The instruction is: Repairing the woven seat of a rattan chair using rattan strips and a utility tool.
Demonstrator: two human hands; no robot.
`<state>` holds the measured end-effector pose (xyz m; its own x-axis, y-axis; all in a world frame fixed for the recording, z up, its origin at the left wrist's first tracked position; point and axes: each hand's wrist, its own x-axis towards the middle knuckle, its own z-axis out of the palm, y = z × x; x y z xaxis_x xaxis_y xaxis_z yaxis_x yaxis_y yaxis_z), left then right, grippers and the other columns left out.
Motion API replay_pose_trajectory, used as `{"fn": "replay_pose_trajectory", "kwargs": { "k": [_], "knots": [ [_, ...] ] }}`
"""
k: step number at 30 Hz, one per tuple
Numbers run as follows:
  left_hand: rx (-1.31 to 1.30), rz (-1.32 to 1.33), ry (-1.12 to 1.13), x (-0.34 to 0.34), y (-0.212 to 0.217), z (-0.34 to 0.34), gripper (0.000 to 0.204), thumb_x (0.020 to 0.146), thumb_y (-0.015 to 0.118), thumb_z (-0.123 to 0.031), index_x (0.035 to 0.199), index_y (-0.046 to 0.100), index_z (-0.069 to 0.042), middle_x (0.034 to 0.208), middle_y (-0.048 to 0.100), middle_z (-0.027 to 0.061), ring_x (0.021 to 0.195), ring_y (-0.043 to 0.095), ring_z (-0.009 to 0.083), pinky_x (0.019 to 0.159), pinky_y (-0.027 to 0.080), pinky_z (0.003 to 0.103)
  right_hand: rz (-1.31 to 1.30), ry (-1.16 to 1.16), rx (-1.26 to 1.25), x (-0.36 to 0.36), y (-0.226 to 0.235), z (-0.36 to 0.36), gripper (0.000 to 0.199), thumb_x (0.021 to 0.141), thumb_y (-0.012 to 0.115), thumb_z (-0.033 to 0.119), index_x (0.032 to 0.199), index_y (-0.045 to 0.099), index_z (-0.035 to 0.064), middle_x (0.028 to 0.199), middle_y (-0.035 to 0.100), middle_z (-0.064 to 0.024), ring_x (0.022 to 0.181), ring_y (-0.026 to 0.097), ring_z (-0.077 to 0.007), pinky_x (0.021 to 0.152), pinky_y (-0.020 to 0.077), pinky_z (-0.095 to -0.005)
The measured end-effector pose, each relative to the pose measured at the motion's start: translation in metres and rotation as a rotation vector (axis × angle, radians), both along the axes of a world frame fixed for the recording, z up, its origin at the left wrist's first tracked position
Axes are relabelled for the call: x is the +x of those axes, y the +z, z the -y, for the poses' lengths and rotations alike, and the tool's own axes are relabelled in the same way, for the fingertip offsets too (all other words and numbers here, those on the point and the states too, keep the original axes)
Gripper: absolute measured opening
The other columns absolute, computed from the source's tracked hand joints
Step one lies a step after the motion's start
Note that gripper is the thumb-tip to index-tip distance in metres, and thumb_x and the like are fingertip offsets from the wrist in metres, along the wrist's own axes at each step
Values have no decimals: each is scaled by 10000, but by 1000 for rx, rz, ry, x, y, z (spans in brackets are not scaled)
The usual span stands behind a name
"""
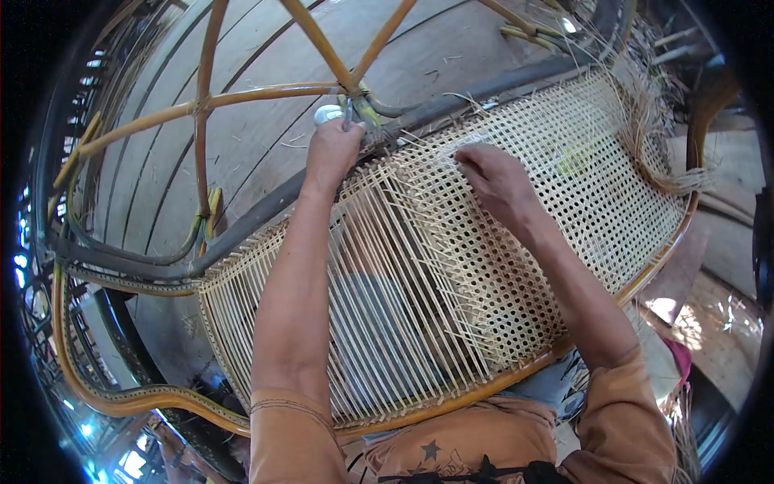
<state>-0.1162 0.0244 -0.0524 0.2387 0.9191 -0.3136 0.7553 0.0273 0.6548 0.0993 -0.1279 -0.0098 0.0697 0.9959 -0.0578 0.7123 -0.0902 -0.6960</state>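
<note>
Person sits with a rattan chair frame (242, 234) laid across the lap, cane seat panel (451, 266) facing up so both hands can work it from above. Left hand (332, 153) is up at the far rim of the panel, fingers closed around a small tool or peg with a pale rounded top (328, 114) right where the dark frame rail (451, 101) meets the curved rattan struts (266, 95); looks like it pins or tensions the strands at the edge, cannot tell the tool exactly. Right hand (498, 181) lies palm-down on the woven area, fingers curled and pinching at a thin cane strand (472, 143) near the top edge, probably feeding it through the mesh. Right half of the panel is finished open lattice weave (588, 185); left half is only straight parallel strands (379, 323), so the work sits at the boundary between the two. Loose cane ends (653, 129) trail off the far right corner, left long, likely for tying off. Orange sleeves (621, 419) and blue trousers show under the panel. Plank floor (266, 48) beyond, more dark rattan frames (89, 266) stacked at the left, touching each other.
</note>
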Motion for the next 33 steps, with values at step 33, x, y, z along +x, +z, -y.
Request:
{"fn": "replay_pose_trajectory", "kwargs": {
  "k": [33],
  "knots": [
    [-25,-169,5,4,16,4,394,810,533,-376,1042,639,-76,1033,643,175,988,608,335,844,473,434,325,256,166,-36,-52,-60,149,789,578,53,937,587,59,883,571,-148,864,553,-337,744,461,-401]
  ]
}}
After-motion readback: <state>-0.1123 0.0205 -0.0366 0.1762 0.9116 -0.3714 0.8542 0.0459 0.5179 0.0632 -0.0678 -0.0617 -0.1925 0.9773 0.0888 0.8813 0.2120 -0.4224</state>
